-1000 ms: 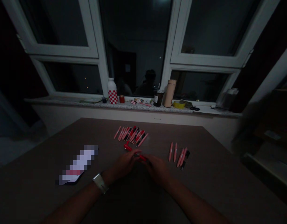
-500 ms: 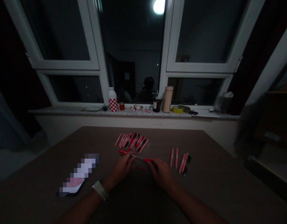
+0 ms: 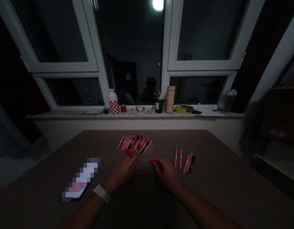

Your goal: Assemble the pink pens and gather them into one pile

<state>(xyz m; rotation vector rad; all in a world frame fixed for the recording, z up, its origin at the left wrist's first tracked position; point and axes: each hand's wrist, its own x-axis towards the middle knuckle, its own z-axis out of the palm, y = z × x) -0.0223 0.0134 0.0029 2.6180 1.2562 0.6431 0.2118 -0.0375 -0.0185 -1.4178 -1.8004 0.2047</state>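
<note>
Your right hand (image 3: 167,174) pinches a small red plastic pen piece (image 3: 153,161) narrowly. Your left hand (image 3: 124,168) is just below a chunky red plastic part (image 3: 129,153); you can't tell its grip. A thin red sliver (image 3: 145,170) lies between your hands on the brown tabletop (image 3: 213,165), below a heap of slim pink pens (image 3: 134,145).

Pens (image 3: 147,148) glossy plastic; tabletop (image 3: 216,178) matt, smooth; windowsill (image 3: 65,115) speckled stone

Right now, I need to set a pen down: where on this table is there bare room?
Bare tabletop lies between the pink pen pile and the short pen row, and between that pile and the pixelated object. It's crowded at the pile and between the left hand and right hand.
</note>
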